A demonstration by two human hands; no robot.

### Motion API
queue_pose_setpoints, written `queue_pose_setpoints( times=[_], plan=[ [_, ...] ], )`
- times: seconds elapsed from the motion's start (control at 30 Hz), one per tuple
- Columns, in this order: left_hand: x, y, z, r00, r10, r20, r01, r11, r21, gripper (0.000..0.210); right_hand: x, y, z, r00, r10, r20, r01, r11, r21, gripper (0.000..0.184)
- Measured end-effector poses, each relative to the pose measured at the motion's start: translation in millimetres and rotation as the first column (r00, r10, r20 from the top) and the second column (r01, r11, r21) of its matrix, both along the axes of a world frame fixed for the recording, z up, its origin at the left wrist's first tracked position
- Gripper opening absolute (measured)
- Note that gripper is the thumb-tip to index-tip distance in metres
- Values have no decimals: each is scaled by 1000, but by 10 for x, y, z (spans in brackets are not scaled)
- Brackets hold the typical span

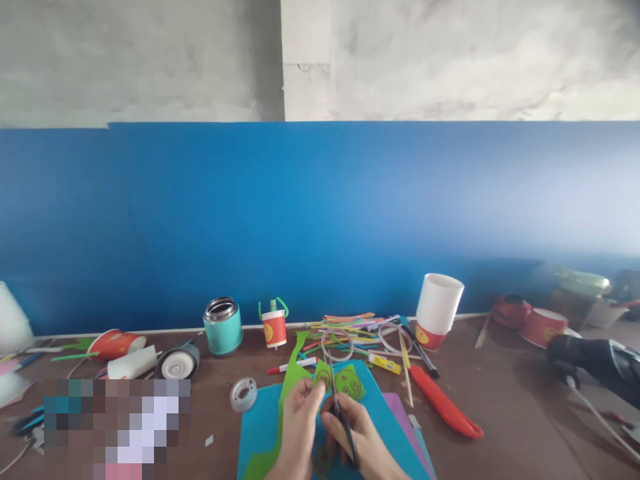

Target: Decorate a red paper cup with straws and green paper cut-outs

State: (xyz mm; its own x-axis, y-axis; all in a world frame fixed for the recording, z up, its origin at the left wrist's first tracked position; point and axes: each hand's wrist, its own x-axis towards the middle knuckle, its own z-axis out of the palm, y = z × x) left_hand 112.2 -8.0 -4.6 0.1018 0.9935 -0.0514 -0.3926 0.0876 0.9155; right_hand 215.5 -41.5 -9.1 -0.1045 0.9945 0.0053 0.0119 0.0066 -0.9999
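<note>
My right hand (361, 437) is closed around a pair of black-handled scissors (345, 427), whose blades point away from me. In my left hand (299, 423), a small piece of green paper (323, 375) with a drawing on it is pinched beside the blades. Just beyond my right hand lies another green paper piece (356, 382) with a face drawn on it. Under both hands are blue paper sheets (265, 407), and a larger cut green sheet (290, 383) lies along their left side. Whether the blades touch the held paper is hard to tell.
A tape roll (243, 395) sits left of the sheets; a red-handled tool (445, 403) lies right. Behind are a teal thermos (223, 327), a small red cup (275, 328), colored strips (350, 327), a glue stick (384, 363) and white-and-red cups (439, 310).
</note>
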Motion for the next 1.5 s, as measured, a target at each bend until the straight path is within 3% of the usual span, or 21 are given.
queue_pose_setpoints(
  times=[0.5, 0.97, 1.5],
  plan=[
    [-43, 61, -74, 996, -69, 61, 63, 994, 94, 33, -6, 39, -66, 999, -33, -43, 36, 998, 58, 41],
    [-47, 55, -53, 986, -157, 64, 152, 986, 75, 33, -2, 38, -54, 999, -36, -28, 38, 997, 74, 43],
    [-54, 82, -60, 990, -131, 43, 127, 988, 83, 31, -1, 50, -105, 997, -54, -61, 59, 994, 87, 40]
  ],
)
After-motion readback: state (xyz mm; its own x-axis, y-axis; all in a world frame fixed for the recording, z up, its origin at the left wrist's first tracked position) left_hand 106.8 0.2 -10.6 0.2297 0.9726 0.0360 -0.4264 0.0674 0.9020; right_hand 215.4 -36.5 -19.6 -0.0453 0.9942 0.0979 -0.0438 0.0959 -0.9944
